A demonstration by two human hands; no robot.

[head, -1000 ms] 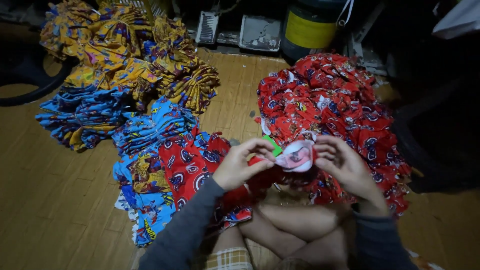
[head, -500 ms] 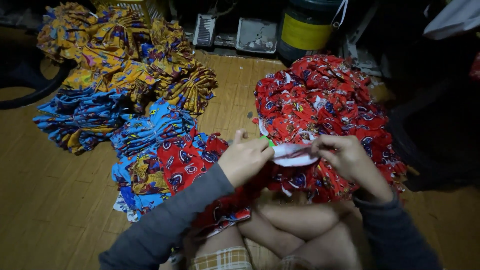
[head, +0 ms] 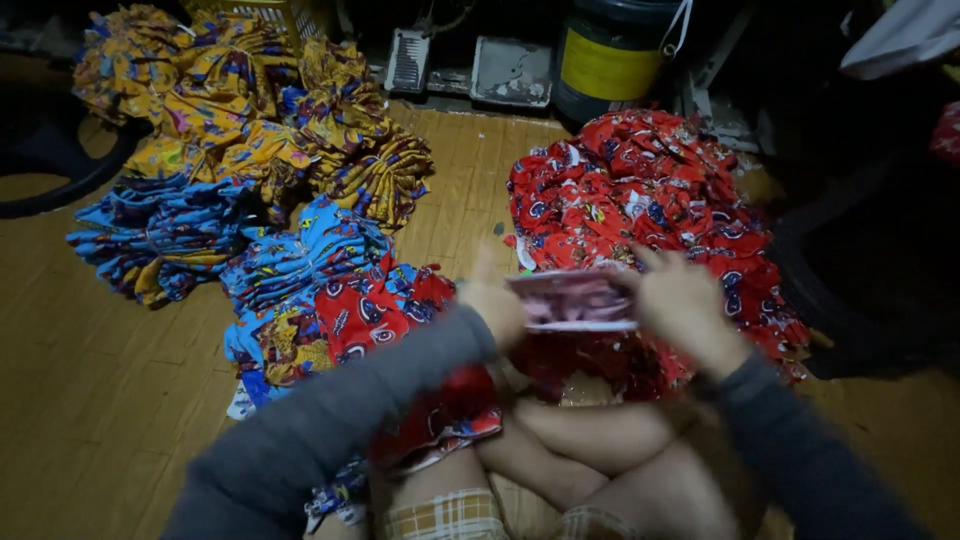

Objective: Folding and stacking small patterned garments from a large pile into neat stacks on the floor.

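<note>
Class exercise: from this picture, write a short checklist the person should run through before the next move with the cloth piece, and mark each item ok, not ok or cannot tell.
1. Left hand grips one end of the pink cloth piece: ok.
2. Right hand grips the other end: ok.
3. Piece stretched flat between both hands: ok.
4. Piece held clear of the red pile behind it: cannot tell, blurred.
5. Bare wooden floor between the piles: ok.
6. Blue pile and yellow pile kept separate from the red: ok.

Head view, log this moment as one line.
left hand and right hand: stretching pale cloth piece | behind: red garment pile
</note>
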